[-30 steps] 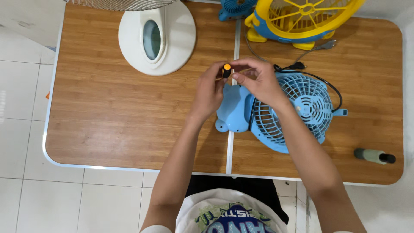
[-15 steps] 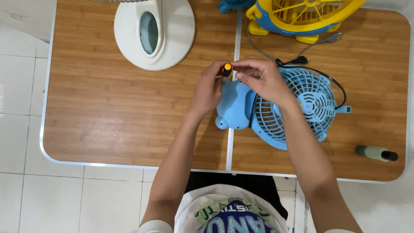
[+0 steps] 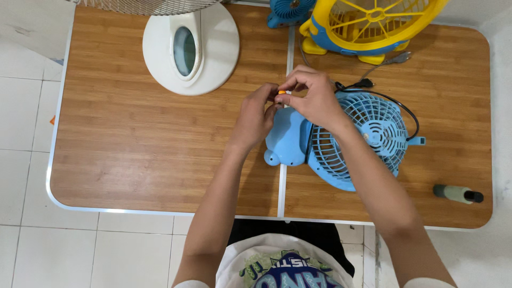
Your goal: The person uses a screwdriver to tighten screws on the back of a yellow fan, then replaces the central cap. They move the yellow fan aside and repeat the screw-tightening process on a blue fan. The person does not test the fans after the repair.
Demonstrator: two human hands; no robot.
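While both my hands pinch it, left hand (image 3: 255, 114) and right hand (image 3: 312, 96) closed on the small orange-tipped piece (image 3: 282, 93), above the blue fan (image 3: 341, 138) on the bench (image 3: 133, 154).

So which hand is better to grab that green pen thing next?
Probably the right hand. The pen-like tool lies at the table's right edge, on that arm's side. The left hand is farther off, and both are pinching a small orange-tipped piece.

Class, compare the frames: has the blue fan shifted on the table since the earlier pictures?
No. The blue fan keeps its place astride the table seam; only the camera view drifts.
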